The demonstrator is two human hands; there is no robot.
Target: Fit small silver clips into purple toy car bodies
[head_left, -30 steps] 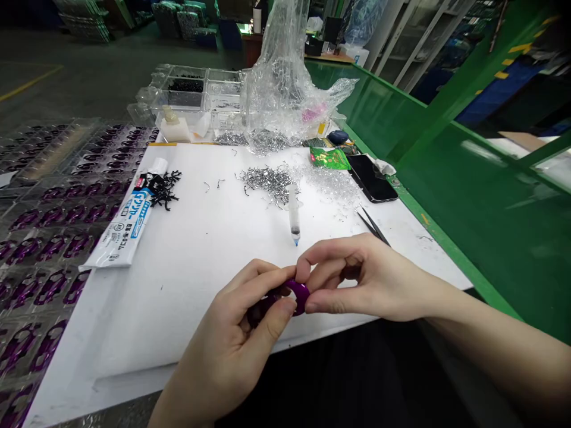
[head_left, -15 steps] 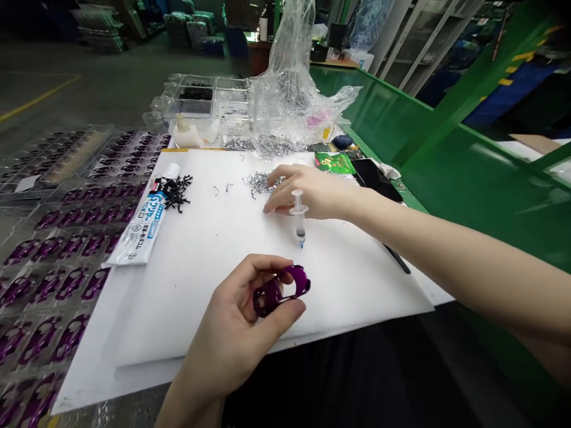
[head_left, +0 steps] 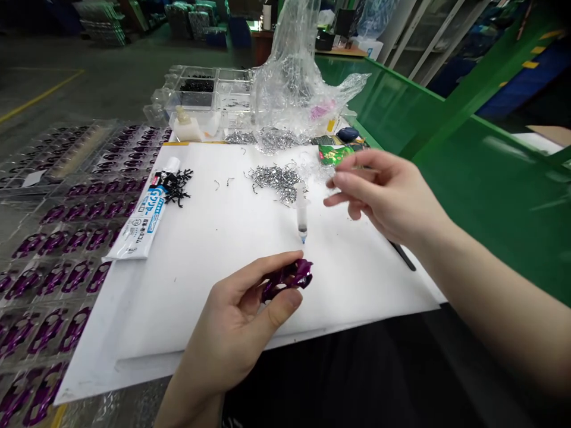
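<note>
A small purple toy-car shell [head_left: 289, 278] sat pinched between the thumb and fingers of the left hand [head_left: 236, 330], held just above the near edge of the white foam board [head_left: 214, 267]. The left hand was closed on it, thumb pressing from below and the forefinger lying along its top.

The right hand [head_left: 388, 193] hung in the air over the right part of the board, well apart from the shell, its fingers loosely curled with thumb and forefinger brought near each other; it was blurred, and whether something tiny was held between those fingertips could not be told.

Between the two hands a small syringe [head_left: 302, 214] lay on the board with its blue tip pointing toward the person. Just beyond it was a heap of little silvery metal clips [head_left: 274, 177]. To the left lay a white glue tube [head_left: 143, 217] with blue print, a cluster of black plastic parts [head_left: 176, 184] touching its far end. A dark phone lay partly hidden behind the right hand. Clear trays of purple shells [head_left: 66, 238] lay left of the board, and a crumpled clear plastic bag [head_left: 298, 83] stood at the far edge
</note>
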